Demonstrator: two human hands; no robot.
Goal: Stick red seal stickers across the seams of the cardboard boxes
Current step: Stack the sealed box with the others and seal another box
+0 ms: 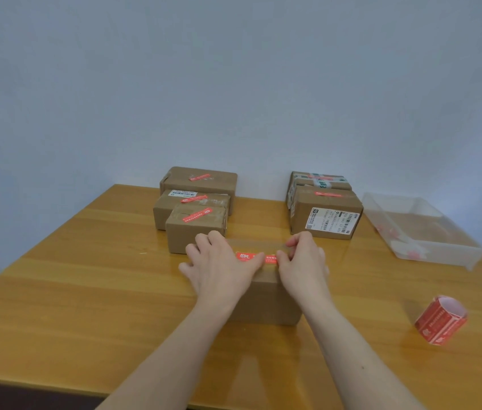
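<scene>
Left hand (219, 261) lies flat, right hand (301, 261) loosely curled; both press a red sticker (256, 257) onto the box (263, 300) beneath them.

A plain brown cardboard box (263, 294) sits at table centre, a red seal sticker (256, 257) with white print lying flat across its top. Three sealed boxes (195, 208) cluster at 11 o'clock, two more (324, 208) at 1 o'clock.
</scene>
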